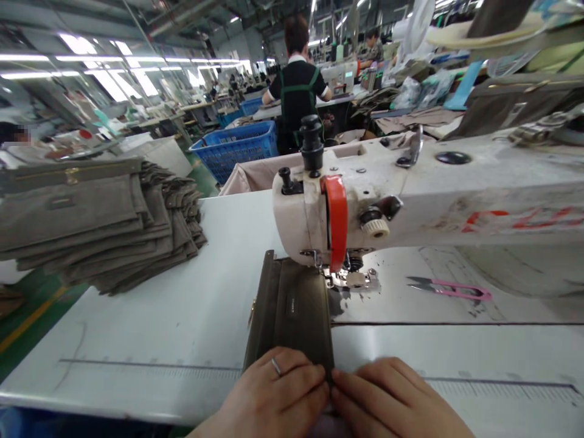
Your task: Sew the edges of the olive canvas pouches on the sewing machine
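An olive-brown fabric bag panel lies lengthwise on the white sewing table. It bears a small label, and a gold zipper pull shows at its left edge. The panel's far right edge reaches the presser foot of the sewing machine. My left hand, with a ring on one finger, is closed over the near end of the panel. The fingertips of my right hand pinch the near right edge, close beside the left fingers. The near end of the panel is partly hidden under my hands.
Pink-handled thread snips lie on the machine bed to the right. Stacked olive-brown panels occupy the table's left side. Behind the table stand a blue basket and a co-worker facing away. A printed ruler runs along the front.
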`<action>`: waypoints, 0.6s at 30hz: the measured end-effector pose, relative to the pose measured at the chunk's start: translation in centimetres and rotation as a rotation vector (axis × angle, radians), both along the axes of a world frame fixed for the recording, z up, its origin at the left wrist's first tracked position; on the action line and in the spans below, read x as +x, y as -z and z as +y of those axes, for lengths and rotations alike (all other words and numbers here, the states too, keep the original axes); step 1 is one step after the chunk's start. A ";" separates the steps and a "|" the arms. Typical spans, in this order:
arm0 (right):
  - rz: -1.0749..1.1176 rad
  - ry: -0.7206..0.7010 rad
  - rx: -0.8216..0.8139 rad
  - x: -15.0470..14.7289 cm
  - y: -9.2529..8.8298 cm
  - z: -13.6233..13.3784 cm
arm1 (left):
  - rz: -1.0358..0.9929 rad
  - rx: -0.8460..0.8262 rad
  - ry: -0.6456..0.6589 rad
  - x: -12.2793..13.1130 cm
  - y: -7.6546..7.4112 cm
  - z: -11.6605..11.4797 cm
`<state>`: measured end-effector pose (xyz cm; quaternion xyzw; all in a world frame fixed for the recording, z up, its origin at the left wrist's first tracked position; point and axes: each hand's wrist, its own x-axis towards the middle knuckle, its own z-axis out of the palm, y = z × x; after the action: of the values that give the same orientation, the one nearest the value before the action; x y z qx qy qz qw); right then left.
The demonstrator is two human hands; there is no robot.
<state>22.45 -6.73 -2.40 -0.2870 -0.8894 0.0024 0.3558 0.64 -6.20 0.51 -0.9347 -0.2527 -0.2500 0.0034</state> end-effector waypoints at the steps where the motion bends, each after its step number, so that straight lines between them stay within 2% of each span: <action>1: -0.003 -0.006 0.007 0.0 0.0 0.2 | -0.005 -0.001 0.016 -0.1 0.0 0.3; 5: -0.051 -0.046 -0.017 0.3 -0.2 1.3 | 0.008 -0.111 0.069 -0.5 -0.5 1.1; 9: -0.104 -0.065 -0.073 0.5 -0.6 2.0 | 0.056 -0.207 0.069 -1.0 -1.3 1.9; 18: -0.123 -0.051 -0.262 0.3 -1.6 3.6 | 0.114 -0.198 0.062 -1.4 -0.6 4.5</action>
<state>22.76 -3.16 -0.82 -0.3079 -0.9086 0.1098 0.2601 -0.80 -1.75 1.13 -0.9504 -0.2468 -0.1702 -0.0824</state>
